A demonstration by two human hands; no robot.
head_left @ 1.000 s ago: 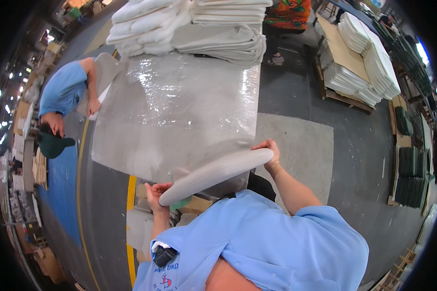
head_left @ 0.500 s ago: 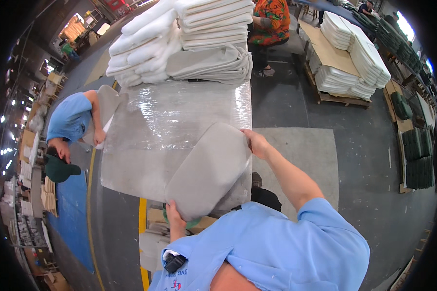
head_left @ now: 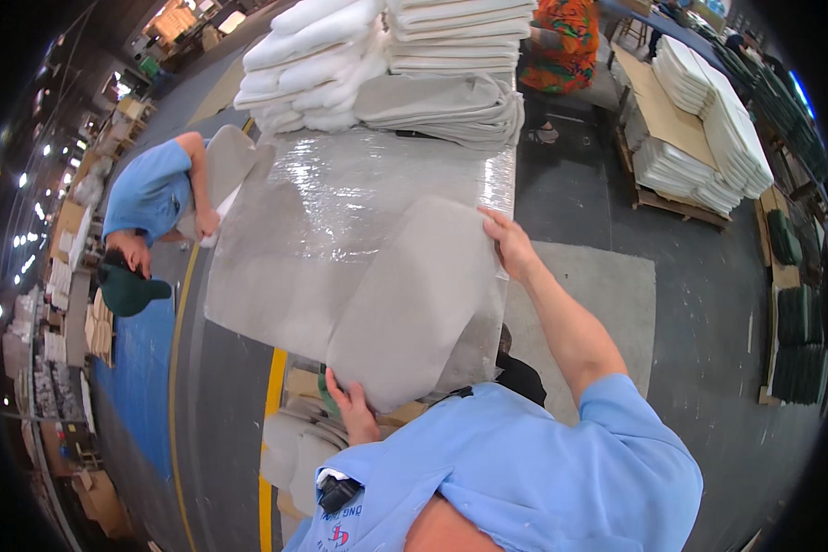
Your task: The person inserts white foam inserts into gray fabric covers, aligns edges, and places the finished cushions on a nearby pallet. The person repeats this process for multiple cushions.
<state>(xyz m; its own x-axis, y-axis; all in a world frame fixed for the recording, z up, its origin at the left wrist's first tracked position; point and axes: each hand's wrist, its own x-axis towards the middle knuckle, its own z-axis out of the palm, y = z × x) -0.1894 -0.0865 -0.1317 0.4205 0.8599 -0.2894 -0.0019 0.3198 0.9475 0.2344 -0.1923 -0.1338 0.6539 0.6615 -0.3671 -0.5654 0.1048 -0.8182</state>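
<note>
A long grey cushion [head_left: 414, 304] with rounded ends lies slantwise over the near part of a plastic-covered table [head_left: 313, 202]. My right hand [head_left: 511, 245] grips its far right edge, fingers closed on the rim and thumb underneath or hidden. At the near left end, my left hand [head_left: 352, 409] holds the cushion's edge; part of its grip is hidden by the cushion. Beyond, on the far part of the table, a pile of grey fabric covers [head_left: 442, 106] lies folded.
White padding stacks [head_left: 313, 64] stand at the table's far end. On the left a co-worker in a blue shirt [head_left: 152, 189] handles another grey cushion [head_left: 230, 161]. Grey pieces [head_left: 294, 451] lie below the table's near edge. A pallet of white sheets [head_left: 681, 166] stands right.
My view has shifted, moving the whole scene rightward in the picture. Both hands keep hold of the grey cushion, which looks slightly turned and flatter over the table.
</note>
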